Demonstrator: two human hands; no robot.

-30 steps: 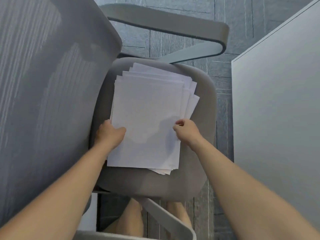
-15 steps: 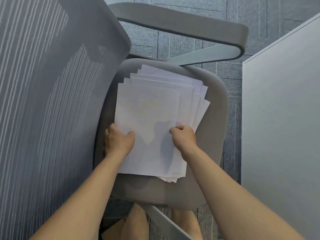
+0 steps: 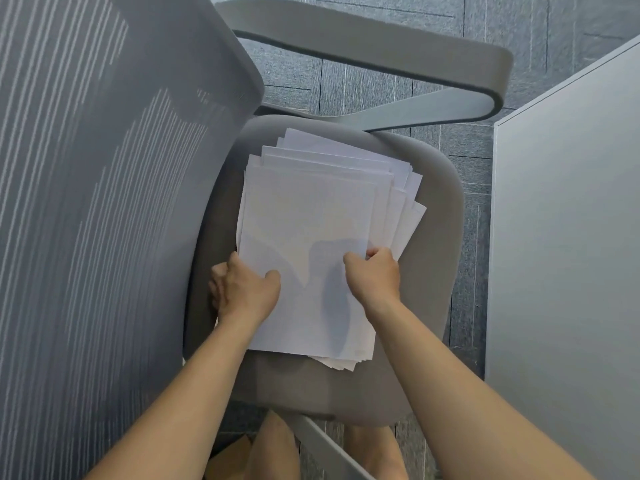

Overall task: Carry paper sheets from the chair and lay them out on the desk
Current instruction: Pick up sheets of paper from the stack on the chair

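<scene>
A loose stack of white paper sheets [image 3: 311,216] lies fanned on the grey seat of an office chair [image 3: 433,265]. My left hand [image 3: 242,292] grips the stack's left edge, thumb on top and fingers curled under it. My right hand [image 3: 375,275] pinches the right edge of the upper sheets, thumb on top. Between my hands the top sheet bows slightly. Lower sheets stick out at the far right and at the near corner.
The chair's mesh backrest [image 3: 104,202] fills the left side. A grey armrest [image 3: 381,64] arches over the far side of the seat. A pale grey desk surface [image 3: 568,237] stands at the right. Dark carpet tiles [image 3: 381,15] cover the floor.
My right hand has slid left along the sheets and gathered their edge. My left hand has moved further onto the stack's left edge. The top sheet now buckles slightly.
</scene>
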